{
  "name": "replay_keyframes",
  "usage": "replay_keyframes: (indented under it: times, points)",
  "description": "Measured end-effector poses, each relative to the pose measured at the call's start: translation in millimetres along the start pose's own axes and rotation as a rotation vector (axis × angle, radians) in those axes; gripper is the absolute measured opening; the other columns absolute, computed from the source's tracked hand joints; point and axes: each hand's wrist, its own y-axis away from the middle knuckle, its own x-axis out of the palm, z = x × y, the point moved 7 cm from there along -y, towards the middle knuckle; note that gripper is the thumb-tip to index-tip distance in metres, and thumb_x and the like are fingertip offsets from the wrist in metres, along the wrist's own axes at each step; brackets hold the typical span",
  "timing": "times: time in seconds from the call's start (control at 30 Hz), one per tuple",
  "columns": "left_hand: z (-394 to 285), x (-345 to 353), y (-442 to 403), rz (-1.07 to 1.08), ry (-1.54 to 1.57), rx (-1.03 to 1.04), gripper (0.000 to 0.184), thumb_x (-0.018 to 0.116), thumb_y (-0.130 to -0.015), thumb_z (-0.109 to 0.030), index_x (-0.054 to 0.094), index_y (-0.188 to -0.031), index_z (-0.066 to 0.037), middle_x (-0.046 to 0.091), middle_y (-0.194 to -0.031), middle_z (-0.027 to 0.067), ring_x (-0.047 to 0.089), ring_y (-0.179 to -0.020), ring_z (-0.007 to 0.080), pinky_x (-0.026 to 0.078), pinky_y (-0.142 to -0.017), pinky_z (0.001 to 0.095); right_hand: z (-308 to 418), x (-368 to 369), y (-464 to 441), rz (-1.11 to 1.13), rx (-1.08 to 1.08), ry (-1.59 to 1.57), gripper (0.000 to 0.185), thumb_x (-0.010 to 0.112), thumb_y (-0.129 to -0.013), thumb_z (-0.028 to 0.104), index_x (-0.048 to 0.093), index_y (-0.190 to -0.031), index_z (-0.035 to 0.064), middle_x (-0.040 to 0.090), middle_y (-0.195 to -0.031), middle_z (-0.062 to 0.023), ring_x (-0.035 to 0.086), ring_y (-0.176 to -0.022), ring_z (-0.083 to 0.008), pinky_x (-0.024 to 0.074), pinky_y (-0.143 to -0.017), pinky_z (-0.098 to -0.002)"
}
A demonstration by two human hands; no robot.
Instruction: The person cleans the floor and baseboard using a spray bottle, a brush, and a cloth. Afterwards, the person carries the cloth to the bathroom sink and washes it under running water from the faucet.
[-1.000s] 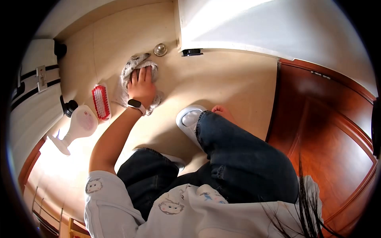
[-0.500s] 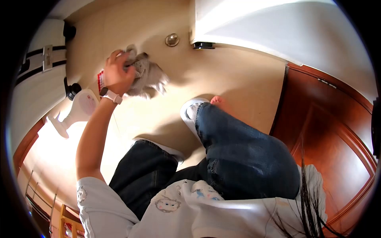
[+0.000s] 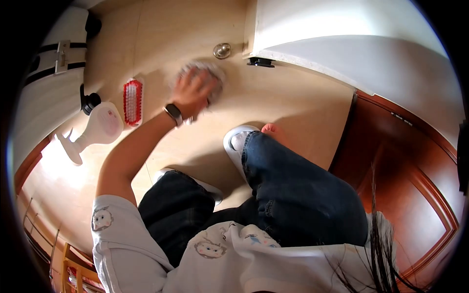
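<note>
My left hand (image 3: 191, 93), with a watch on its wrist, is over a crumpled grey rag (image 3: 215, 73) on the beige floor. The fingers are bent over the rag and blurred by motion. To the left of that hand lies a scrub brush (image 3: 132, 102) with white and red bristles facing up. A white spray bottle (image 3: 105, 124) is on the floor farther left. Beyond my bent leg a small bit of what appears to be my right hand (image 3: 270, 129) shows beside the slipper (image 3: 234, 141). The leg hides the rest of it, and its grip cannot be made out.
A round metal door stop (image 3: 222, 50) stands on the floor just beyond the rag. A white cabinet (image 3: 322, 49) is at the upper right, with a reddish-brown wooden door (image 3: 391, 161) below it. A white case with black straps (image 3: 53, 73) borders the left.
My left hand has moved right with the rag, toward the door stop. The scrub brush, mostly covered before, is now fully in sight.
</note>
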Motion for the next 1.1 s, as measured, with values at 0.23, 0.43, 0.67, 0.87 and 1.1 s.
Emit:
replay_keyframes:
  times: [0.23, 0.43, 0.67, 0.87, 1.1]
  points:
    - [77.8, -35.2, -42.5, -0.328, -0.06, -0.64, 0.056, 0.063, -0.066, -0.031, 0.051, -0.12, -0.025, 0.041, -0.13, 0.0093, 0.035, -0.118, 0.045, 0.032, -0.094, 0.0568, 12.7, 8.5, 9.0, -0.051, 0.007, -0.064, 0.006, 0.055, -0.078, 0.011, 0.056, -0.076, 0.0061, 0.053, -0.064, 0.0022, 0.047, -0.056, -0.0055, 0.0382, -0.049, -0.0213]
    - [-23.4, -11.8, 10.0, -0.066, 0.215, -0.072, 0.058, 0.066, -0.062, -0.021, 0.053, -0.119, -0.024, 0.043, -0.128, 0.0088, 0.033, -0.123, 0.0397, 0.034, -0.097, 0.0499, -7.6, 1.5, -3.5, -0.04, 0.016, -0.082, 0.007, 0.054, -0.079, 0.011, 0.056, -0.075, 0.0063, 0.053, -0.063, 0.002, 0.048, -0.057, -0.0063, 0.0383, -0.049, -0.0215]
    - [-56.4, -42.1, 147.9, 0.359, 0.396, 0.403, 0.032, 0.061, -0.068, -0.022, 0.063, -0.099, -0.016, 0.048, -0.123, 0.0076, 0.04, -0.117, 0.0333, 0.038, -0.09, 0.0491, -1.6, 4.9, 7.3, 0.003, 0.084, -0.175, 0.01, 0.054, -0.084, 0.016, 0.055, -0.08, 0.0066, 0.054, -0.066, 0.0012, 0.049, -0.057, -0.0069, 0.0401, -0.051, -0.0216]
    - [12.7, -93.4, 180.7, 0.226, 0.158, -0.285, 0.059, 0.06, -0.067, -0.008, 0.047, -0.124, -0.013, 0.039, -0.129, 0.0141, 0.038, -0.116, 0.0362, 0.035, -0.095, 0.0481, -13.6, 2.3, 0.0, -0.027, 0.144, -0.218, 0.008, 0.054, -0.084, 0.013, 0.055, -0.081, 0.0058, 0.054, -0.068, 0.0006, 0.049, -0.058, -0.0072, 0.0402, -0.052, -0.0213]
    - [-3.1, -44.0, 181.1, 0.253, 0.008, -0.297, 0.076, 0.067, -0.059, -0.021, 0.041, -0.13, -0.013, 0.039, -0.129, 0.0135, 0.033, -0.119, 0.0395, 0.032, -0.094, 0.0561, 22.1, 14.8, 24.2, -0.056, 0.134, -0.106, 0.006, 0.053, -0.082, 0.01, 0.055, -0.08, 0.005, 0.055, -0.071, -0.0007, 0.05, -0.063, -0.0071, 0.04, -0.056, -0.0208]
